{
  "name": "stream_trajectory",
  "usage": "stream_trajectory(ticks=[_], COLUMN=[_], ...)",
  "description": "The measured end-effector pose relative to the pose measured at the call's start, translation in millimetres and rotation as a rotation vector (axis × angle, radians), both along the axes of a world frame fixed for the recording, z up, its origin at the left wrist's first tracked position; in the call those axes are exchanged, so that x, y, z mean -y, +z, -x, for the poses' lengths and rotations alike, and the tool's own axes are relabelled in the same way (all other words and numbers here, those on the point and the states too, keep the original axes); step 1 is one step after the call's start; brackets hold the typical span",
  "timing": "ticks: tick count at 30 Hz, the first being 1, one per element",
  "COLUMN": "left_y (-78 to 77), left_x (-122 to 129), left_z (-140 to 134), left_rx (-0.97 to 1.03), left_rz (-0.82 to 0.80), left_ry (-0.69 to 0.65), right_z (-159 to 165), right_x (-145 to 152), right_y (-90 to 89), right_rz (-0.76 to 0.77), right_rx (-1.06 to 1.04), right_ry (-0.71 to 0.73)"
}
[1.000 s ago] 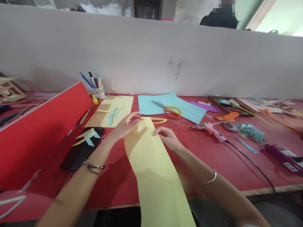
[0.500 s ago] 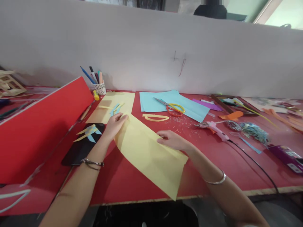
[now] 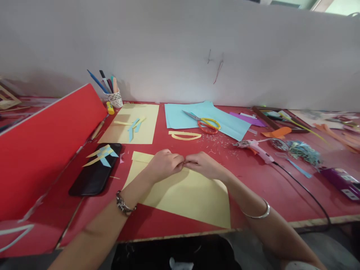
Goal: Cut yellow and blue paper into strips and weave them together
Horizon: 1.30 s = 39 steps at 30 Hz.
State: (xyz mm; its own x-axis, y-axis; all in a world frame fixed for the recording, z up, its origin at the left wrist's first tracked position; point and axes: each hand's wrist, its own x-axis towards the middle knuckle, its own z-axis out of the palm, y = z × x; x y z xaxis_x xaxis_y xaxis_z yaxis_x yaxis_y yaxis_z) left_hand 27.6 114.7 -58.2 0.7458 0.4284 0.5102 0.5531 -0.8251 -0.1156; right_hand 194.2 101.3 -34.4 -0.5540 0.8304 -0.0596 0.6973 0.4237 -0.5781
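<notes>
A pale yellow paper sheet (image 3: 194,198) lies across the red table in front of me, its far edge folded over at the left end. My left hand (image 3: 164,165) is closed on that far edge, fingers curled. Right beside it, my right hand (image 3: 205,165) pinches the same edge, and the fingertips of both hands meet near the middle. The exact grip of the fingertips is hidden. Beyond the hands lies a cut yellow paper loop (image 3: 185,137). Scissors (image 3: 206,123) with red and yellow handles rest on light blue paper (image 3: 177,118).
Left are a black phone (image 3: 87,183) bearing woven paper strips (image 3: 103,153), a red board (image 3: 56,150) and a pen cup (image 3: 114,99). Another yellow sheet (image 3: 146,112) holds strips. Right are a pink glue gun (image 3: 257,148) with its cord, an orange scrap (image 3: 277,132) and a purple object (image 3: 340,182).
The yellow sheet has come down from a raised, curved position to lie flatter on the table. My left hand has moved right and nearer, closing up against my right hand at the far edge.
</notes>
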Motion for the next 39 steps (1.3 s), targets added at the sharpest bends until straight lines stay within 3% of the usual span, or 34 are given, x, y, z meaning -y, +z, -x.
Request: stream_trajectory(ticks=[5,11,20,27,32,34,36,39], left_y=[-1.9,0.5,0.9,5.5,19.6,26.1,31.3,36.2], left_x=[-5.1,-12.2,-4.9,-4.3,-0.1,5.4,12.4,23.8], left_z=[6.6,23.9,72.4,100.8,101.2,85.0,62.1,30.9], left_rx=[0.011,0.014,-0.099,-0.254,-0.07,0.034,-0.001,-0.11], left_rz=[-0.06,-0.099,-0.112,0.045,0.103,0.216,0.31,0.493], left_ry=[0.001,0.038,0.125,0.338,0.562,0.475,0.3,0.153], right_z=[-8.5,-25.4,-30.7,-31.8,-28.2,-20.9,-13.0,-3.9], right_x=[-8.0,-15.1,-18.3,-15.8,-14.1,-11.9,-7.9,1.4], right_y=[-0.7,3.7,4.9,7.8,8.3,9.9,12.6,17.0], right_rz=[0.082,0.12,0.113,0.133,0.105,0.08,0.061,-0.027], right_rx=[-0.119,-0.107,-0.044,-0.052,-0.032,-0.024,-0.031,0.037], right_ry=[0.033,0.025,0.116,0.164,0.153,0.201,0.243,0.258])
